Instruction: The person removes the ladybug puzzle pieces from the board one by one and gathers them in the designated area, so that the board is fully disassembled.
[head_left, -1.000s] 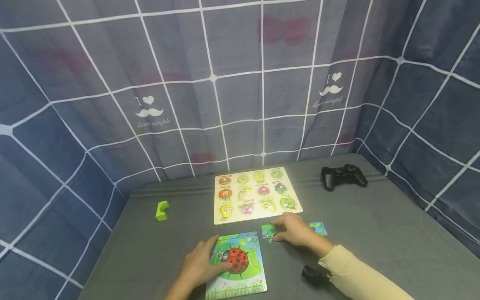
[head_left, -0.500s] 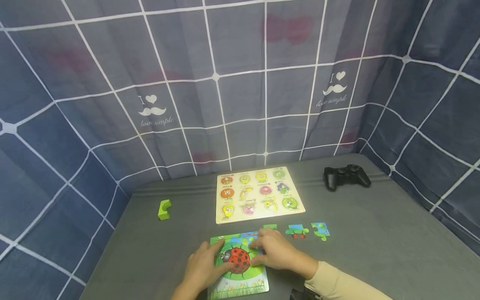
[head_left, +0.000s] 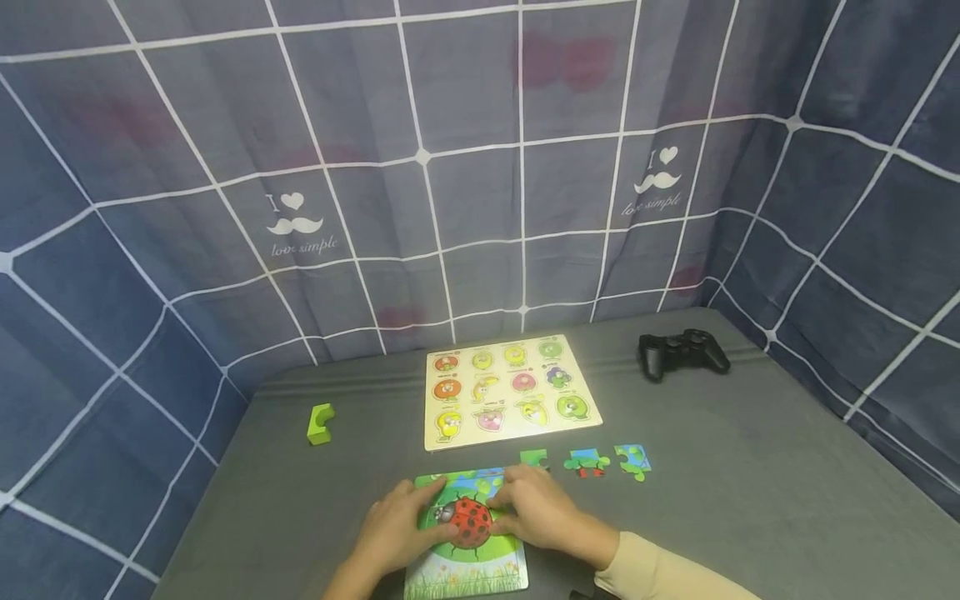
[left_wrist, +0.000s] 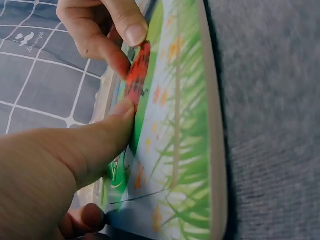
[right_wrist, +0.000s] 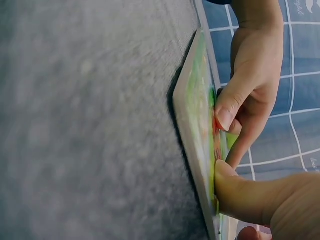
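A ladybug jigsaw puzzle (head_left: 468, 575) in a shallow frame lies on the grey table, grass and flowers along its near edge. My left hand (head_left: 393, 525) grips its left side, the thumb on the ladybug (left_wrist: 138, 75) and the other fingers at the board's edge. From the right side my right hand (head_left: 540, 510) holds it, thumb at the ladybug's rear and another fingertip just above that. The palm covers the upper right of the picture. Both thumbs press close together on the ladybug in the right wrist view.
Loose jigsaw pieces lie behind the right hand: a green one (head_left: 534, 457), a blue one with red (head_left: 587, 461) and a blue-green one (head_left: 634, 461). Farther back are a fruit board (head_left: 510, 392) and a black game controller (head_left: 682, 353). A green block (head_left: 320, 423) sits left.
My right hand has come left from the loose pieces onto the puzzle's right side, uncovering those pieces. The left hand has stayed on the puzzle's left side.
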